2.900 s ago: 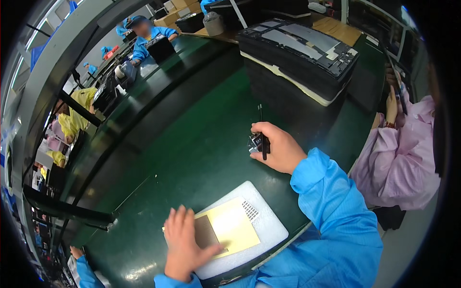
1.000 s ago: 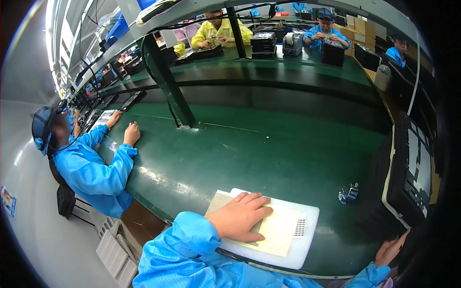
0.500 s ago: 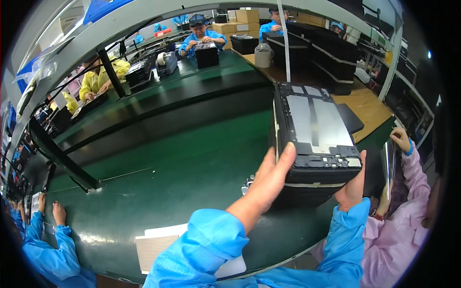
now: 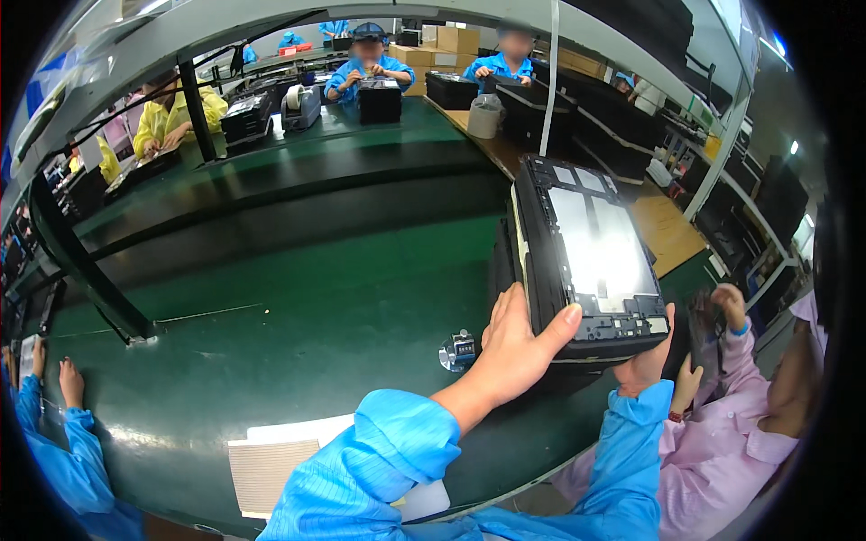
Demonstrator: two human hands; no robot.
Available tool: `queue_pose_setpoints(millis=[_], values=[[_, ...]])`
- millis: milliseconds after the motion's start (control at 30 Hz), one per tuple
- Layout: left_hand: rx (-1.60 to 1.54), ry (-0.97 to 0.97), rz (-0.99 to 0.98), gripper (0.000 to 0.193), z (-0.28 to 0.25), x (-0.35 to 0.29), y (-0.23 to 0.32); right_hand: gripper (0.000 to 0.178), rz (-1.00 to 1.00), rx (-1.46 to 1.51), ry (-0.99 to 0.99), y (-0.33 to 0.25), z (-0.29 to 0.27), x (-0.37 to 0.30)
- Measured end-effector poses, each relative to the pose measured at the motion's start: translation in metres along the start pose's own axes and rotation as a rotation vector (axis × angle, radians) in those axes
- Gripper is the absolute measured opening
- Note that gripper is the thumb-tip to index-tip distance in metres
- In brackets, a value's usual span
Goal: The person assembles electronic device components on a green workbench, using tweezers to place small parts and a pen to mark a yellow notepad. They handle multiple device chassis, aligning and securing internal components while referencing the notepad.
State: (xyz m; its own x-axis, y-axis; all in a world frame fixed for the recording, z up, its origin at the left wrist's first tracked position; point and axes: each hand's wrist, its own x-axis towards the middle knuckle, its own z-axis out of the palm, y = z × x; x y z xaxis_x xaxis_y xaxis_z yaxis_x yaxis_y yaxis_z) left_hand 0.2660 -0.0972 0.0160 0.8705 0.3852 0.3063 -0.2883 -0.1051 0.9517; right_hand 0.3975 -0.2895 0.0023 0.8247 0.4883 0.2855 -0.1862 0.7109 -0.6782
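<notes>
Fingers (image 4: 507,311) of the left hand (image 4: 510,356) grasp a stack of black panels (image 4: 595,261), flattened along its left side with the thumb over the near top edge. The right hand (image 4: 645,365) grips the near right corner, though most of its fingers are hidden by the stack. The stack is to the right of the green tabletop (image 4: 379,298), its upper face silvery and glaring; I cannot tell whether it is lifted.

Just beside the left hand sits a small metal counter (image 4: 457,350). Nearer the body, a striped sheet (image 4: 271,473) overlaps a white pad (image 4: 424,500), and the left sleeve (image 4: 379,460) blocks much of the pad. Behind the stack rise a thin pale pole (image 4: 550,81) and, beyond it, black boxes; a brown board (image 4: 667,230) lies past its right side. A co-worker in pink (image 4: 722,451) is close on the right, another in blue at the far left with hands at the table.

Half a second ago the left hand partly covered the counter; now it shows clear of the fingers. Earliest of all, the right hand held that counter and the left lay over the pad; now both are on the stack
</notes>
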Motion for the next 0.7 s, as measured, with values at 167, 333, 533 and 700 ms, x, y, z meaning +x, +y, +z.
queue_pose_setpoints(millis=[167,333,533,700], values=[[-0.086,0.013,0.151,0.077,0.001,-0.012,0.015,0.056,-0.063,-0.104,0.059,-0.02,0.016,-0.005],[-0.274,-0.009,0.195,0.074,-0.021,-0.03,0.044,0.053,-0.122,-0.083,0.047,-0.015,0.065,-0.019],[-0.484,0.134,-0.01,0.056,-0.12,-0.079,0.091,0.045,-0.007,0.04,0.025,0.057,0.161,-0.046],[-0.563,0.474,-0.162,0.051,-0.215,-0.135,0.061,0.035,0.203,-0.168,0.001,0.17,0.213,-0.054]])
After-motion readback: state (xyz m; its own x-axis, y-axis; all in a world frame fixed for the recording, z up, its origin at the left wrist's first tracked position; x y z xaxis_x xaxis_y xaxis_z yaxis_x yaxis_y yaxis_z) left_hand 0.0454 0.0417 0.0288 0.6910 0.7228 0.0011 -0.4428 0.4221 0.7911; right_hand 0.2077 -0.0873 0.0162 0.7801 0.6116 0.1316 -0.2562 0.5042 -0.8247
